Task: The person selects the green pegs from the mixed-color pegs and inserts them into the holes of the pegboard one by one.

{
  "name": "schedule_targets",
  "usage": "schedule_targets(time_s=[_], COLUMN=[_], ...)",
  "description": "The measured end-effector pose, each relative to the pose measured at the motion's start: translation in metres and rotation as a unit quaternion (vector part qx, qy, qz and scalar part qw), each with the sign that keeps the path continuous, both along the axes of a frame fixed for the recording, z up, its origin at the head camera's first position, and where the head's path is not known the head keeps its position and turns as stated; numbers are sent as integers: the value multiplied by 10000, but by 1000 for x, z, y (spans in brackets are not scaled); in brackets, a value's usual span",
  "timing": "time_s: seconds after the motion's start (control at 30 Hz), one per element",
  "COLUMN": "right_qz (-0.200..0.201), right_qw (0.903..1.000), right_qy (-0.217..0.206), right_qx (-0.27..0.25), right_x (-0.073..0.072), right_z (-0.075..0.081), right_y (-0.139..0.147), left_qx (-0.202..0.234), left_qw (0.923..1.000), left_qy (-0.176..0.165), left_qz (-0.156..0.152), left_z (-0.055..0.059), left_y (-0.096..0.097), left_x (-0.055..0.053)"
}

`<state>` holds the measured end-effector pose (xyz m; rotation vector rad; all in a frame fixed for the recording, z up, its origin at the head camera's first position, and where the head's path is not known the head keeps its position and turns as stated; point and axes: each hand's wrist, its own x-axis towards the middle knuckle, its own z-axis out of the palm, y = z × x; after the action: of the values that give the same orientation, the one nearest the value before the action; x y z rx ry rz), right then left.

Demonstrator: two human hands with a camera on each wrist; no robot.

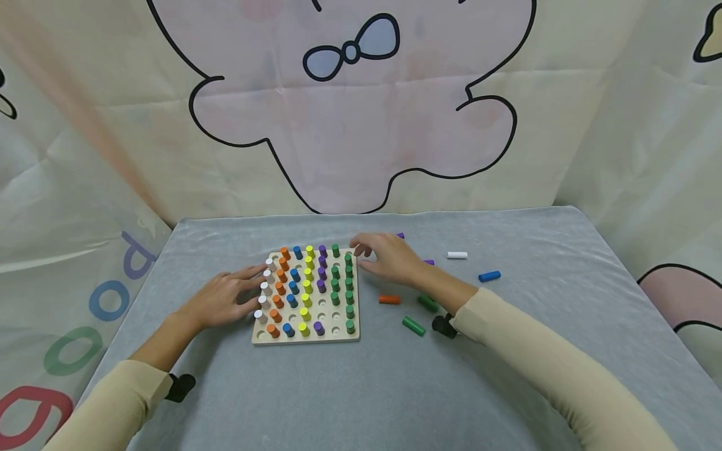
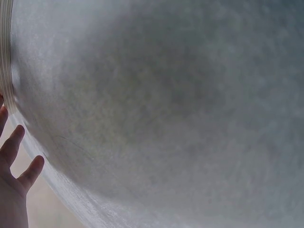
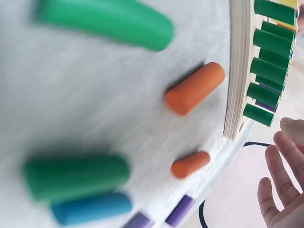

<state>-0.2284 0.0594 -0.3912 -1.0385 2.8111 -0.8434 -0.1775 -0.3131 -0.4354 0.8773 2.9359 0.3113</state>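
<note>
A pale wooden pegboard (image 1: 333,338) lies on the cloth, with columns of white, orange, blue, yellow, purple and green pegs standing in it. Several holes show among the purple and green pegs. My left hand (image 1: 217,299) is at the board's left edge, its fingers spread beside the white pegs (image 1: 265,288). At the far right corner is my right hand (image 1: 386,255), fingers loosely bent over the corner hole. No peg shows between thumb and fingers of the right hand (image 3: 285,183) in the right wrist view. The left wrist view shows mostly cloth and the left hand (image 2: 14,175).
Right of the board lie loose pegs: an orange peg (image 1: 389,299), green pegs (image 1: 413,326), a blue peg (image 1: 489,275), a white peg (image 1: 457,255) and purple pegs partly behind the right hand. A printed curtain (image 1: 350,125) hangs behind the grey table (image 1: 316,401).
</note>
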Motion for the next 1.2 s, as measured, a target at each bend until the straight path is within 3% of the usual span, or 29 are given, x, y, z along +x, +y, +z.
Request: schedule_targets(time_s=[0.47, 0.8, 1.2], right_qz=[78, 138, -11], right_qw=[9991, 9993, 9995], right_qy=[-347, -33, 68], right_qx=[222, 341, 319], right_x=[31, 53, 62], right_z=[-2, -11, -21], right_y=[70, 105, 131], left_qx=[-33, -22, -72], left_qw=[10000, 10000, 9999], left_qy=[-31, -22, -7], left_qz=[25, 63, 70], left_z=[1, 2, 2], left_y=[1, 3, 4], left_x=[2, 3, 3])
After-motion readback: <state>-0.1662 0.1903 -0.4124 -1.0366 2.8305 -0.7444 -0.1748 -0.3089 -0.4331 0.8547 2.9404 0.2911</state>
